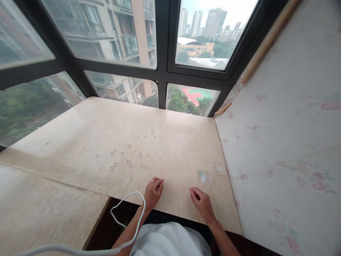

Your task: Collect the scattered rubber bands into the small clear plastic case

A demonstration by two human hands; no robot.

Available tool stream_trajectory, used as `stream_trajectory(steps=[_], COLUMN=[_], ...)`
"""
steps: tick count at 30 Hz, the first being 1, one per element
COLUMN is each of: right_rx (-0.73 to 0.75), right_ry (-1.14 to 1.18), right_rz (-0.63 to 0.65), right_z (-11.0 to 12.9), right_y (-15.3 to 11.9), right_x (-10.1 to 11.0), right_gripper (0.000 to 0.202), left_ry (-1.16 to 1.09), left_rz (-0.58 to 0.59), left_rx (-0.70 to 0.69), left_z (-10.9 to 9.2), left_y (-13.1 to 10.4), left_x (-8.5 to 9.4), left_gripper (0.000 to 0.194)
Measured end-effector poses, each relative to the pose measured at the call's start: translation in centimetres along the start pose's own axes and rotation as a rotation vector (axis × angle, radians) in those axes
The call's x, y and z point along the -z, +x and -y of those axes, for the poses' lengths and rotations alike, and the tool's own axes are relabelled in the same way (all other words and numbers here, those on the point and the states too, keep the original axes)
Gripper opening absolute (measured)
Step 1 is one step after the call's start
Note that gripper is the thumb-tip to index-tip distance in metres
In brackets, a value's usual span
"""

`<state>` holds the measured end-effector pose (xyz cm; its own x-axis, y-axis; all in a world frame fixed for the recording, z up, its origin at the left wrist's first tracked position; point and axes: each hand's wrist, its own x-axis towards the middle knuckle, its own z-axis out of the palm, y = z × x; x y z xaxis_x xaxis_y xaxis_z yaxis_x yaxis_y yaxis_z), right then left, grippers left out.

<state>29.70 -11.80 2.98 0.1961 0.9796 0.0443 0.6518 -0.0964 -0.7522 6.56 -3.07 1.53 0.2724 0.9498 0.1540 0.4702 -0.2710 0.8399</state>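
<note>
Several small thin rings lie spread over the pale, stone-patterned surface (181,142), left of and beyond my hands; one ring (129,146) is reddish. My left hand (154,192) rests near the front edge with its fingers curled and their tips pressed together. A thin band circles one of its fingers. The nearest loose ring (144,167) lies just beyond that hand. To the right, my right hand (201,201) is also closed, thumb against the fingers. Whether either hand pinches something is too small to tell. The two hands are apart.
A white cable (141,213) loops beside and across my left forearm. Clear film scraps (202,176) are on the surface beyond my right hand. A flowered wall (279,160) bounds the right side, and dark-framed windows (162,53) stand at the back and left.
</note>
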Motion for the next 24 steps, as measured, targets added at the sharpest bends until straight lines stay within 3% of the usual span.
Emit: stream_trajectory(steps=[5, 11, 16, 24], right_rx=[0.118, 0.267, 0.311, 0.378], right_ry=[0.106, 0.084, -0.015, -0.295], right_rz=[0.191, 0.371, 0.463, 0.551], right_z=[5.2, 11.5, 13.6, 16.3], right_y=[3.8, 11.3, 16.0, 19.3], right_x=[-2.0, -7.4, -11.7, -14.7], right_gripper=[0.03, 0.03, 0.028, 0.034], left_ry=[-0.022, 0.004, -0.089, -0.131], left_rz=[-0.007, 0.017, -0.008, -0.027], left_rx=[0.011, -0.036, -0.058, -0.045], left_z=[0.3, 0.9, 1.2, 0.8], left_y=[-0.3, 0.1, -0.1, -0.7], left_x=[0.2, 0.2, 0.2, 0.5], left_gripper=[0.019, 0.019, 0.021, 0.019])
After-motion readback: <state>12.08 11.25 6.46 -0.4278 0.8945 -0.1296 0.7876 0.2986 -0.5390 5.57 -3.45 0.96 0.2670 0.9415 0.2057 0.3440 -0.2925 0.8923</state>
